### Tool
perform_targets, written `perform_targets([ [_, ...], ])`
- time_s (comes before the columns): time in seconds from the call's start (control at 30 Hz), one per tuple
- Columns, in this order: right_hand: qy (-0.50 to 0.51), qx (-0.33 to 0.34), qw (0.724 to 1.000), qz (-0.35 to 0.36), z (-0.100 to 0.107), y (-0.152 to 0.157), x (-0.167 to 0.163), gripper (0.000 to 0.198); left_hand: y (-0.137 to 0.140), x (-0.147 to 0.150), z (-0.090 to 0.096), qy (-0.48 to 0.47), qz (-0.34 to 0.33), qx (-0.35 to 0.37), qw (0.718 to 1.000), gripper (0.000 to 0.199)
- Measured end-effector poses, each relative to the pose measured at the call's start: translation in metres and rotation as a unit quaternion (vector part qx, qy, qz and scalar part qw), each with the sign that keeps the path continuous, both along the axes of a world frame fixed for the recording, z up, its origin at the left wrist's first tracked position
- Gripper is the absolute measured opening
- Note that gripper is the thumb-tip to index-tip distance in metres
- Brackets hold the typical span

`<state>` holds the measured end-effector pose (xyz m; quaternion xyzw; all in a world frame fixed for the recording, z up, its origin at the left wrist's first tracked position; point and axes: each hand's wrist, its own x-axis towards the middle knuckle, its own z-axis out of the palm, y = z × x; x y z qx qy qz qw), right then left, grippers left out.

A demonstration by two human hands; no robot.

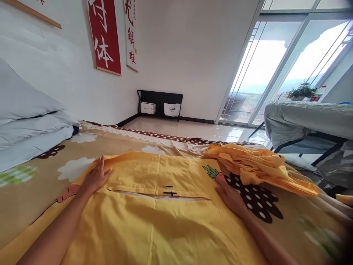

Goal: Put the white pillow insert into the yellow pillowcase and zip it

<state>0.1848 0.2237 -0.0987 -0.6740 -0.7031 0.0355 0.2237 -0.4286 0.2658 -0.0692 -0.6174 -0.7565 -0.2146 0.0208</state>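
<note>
A yellow fabric cover (124,217) with a carrot print lies spread on the bed in front of me, and a long slit in it (154,197) gapes slightly. My left hand (97,175) rests on the cover's far left part, fingers apart, near a printed carrot. On the right side edge lies my right hand (230,195), flat beside another carrot print, its fingers stretched out. Neither hand grips the fabric visibly. Light creases run through the cover, and its near end passes out of the bottom of the view.
A crumpled yellow cloth (248,162) lies at the right on the patterned bedsheet (275,176). White pillows (33,129) are stacked at the left by the wall. Beyond the bed stand a low black rack (160,97) and a table (306,117) under a plastic sheet.
</note>
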Motion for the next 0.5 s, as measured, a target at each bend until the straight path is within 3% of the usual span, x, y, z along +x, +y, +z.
perform_targets([
  [0.17,-0.052,0.009,0.998,-0.020,-0.009,-0.040,0.005,0.059,-0.010,-0.013,-0.004,-0.006,-0.013,-0.003,1.000,0.078],
  [0.3,-0.044,0.022,0.999,-0.006,-0.011,-0.098,0.010,0.058,-0.026,-0.033,-0.002,-0.007,-0.060,-0.056,0.997,0.073],
  [0.4,-0.017,0.041,0.999,0.003,-0.017,-0.149,0.021,0.056,-0.049,-0.047,-0.002,0.014,-0.099,-0.094,0.991,0.066],
  [0.5,0.016,0.050,0.999,-0.005,-0.020,-0.200,0.034,0.051,-0.087,-0.057,-0.004,0.028,-0.103,-0.081,0.991,0.066],
])
